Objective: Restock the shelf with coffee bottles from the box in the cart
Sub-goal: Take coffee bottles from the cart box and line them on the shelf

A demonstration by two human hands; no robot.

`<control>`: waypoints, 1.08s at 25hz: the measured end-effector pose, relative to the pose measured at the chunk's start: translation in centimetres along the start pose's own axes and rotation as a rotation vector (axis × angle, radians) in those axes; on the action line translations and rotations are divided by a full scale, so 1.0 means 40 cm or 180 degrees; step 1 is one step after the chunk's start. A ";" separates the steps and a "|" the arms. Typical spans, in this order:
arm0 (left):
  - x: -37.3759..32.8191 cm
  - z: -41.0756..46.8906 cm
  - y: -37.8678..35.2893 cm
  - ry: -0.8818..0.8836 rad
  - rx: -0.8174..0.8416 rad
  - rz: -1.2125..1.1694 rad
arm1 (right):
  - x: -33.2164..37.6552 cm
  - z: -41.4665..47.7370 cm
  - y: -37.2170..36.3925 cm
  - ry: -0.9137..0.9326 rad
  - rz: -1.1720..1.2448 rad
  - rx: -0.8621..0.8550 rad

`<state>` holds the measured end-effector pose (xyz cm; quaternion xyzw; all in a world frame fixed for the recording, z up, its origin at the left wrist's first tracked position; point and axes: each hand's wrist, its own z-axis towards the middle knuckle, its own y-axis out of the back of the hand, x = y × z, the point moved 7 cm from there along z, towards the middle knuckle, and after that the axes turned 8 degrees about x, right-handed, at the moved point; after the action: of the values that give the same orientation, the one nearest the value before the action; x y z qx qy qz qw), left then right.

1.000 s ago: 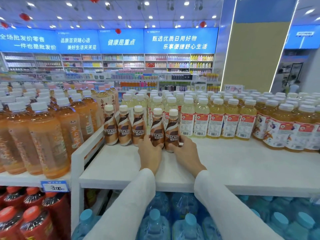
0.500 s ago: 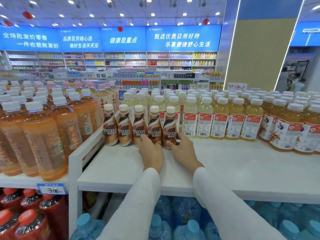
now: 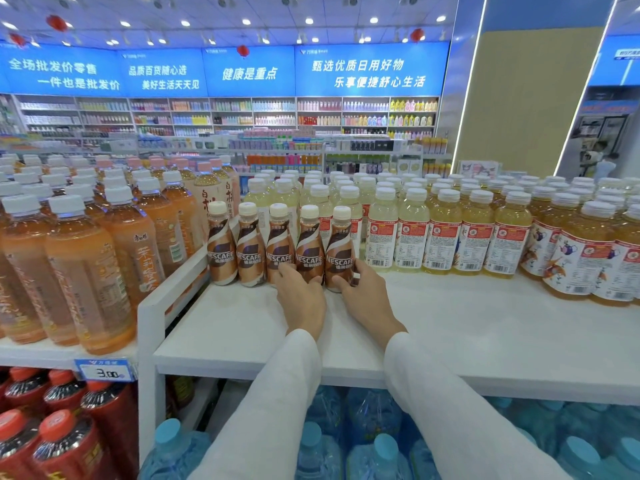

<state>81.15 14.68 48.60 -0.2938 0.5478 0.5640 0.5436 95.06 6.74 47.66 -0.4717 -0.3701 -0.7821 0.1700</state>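
- A flat white shelf (image 3: 467, 327) runs across the middle of the view. Its front edge is at 6 o'clock from the hands.
- Five brown, curvy plastic coffee bottles (image 3: 278, 251) with cream caps stand upright in a tight row at the shelf's back left. They are at 12 o'clock from the hands, with their sides touching.
- The left hand (image 3: 304, 299) curls round the base of the fourth bottle (image 3: 309, 244). Its fingertips are tucked in against the third.
- The right hand (image 3: 367, 303) wraps the fifth bottle (image 3: 340, 244), the row's right end, with the thumb in front and the fingers round the right side.
- At 9 o'clock, a raised white side rail (image 3: 173, 292) borders the shelf, just beside the first coffee bottle. Beyond it stand tall orange tea bottles (image 3: 86, 271) with white caps.
- Behind and to the right, from 1 to 3 o'clock, pale yellow drink bottles (image 3: 443, 237) with red-and-white labels are packed together.
- Bare shelf surface stretches from the hands toward 3 and 4 o'clock, in front of the yellow drinks.
- Below the front edge, blue-capped water jugs (image 3: 374, 452) sit at 6 o'clock.
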 end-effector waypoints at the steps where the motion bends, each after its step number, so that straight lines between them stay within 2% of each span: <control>1: 0.001 0.001 0.000 0.0004 -0.0008 -0.0004 | 0.000 0.001 -0.001 0.0005 -0.0006 0.0000; 8: 0.007 0.003 -0.003 -0.0008 0.0013 -0.0021 | -0.005 0.009 -0.008 0.0021 -0.0072 -0.0027; 15: 0.004 -0.019 0.011 0.0022 0.0108 0.0054 | 0.011 -0.025 0.004 -0.0068 0.0023 0.0193; 21: 0.021 -0.149 0.110 -0.0199 0.0375 0.0556 | 0.050 -0.241 0.078 0.0150 -0.0205 0.0274; 27: 0.097 -0.428 0.299 -0.0608 -0.0070 0.0540 | 0.088 -0.504 0.042 0.0598 -0.0399 0.0820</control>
<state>64.51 2.04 44.67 -0.1973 0.5102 0.6393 0.5404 81.99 -9.01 45.73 -0.3468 -0.4785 -0.7779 0.2138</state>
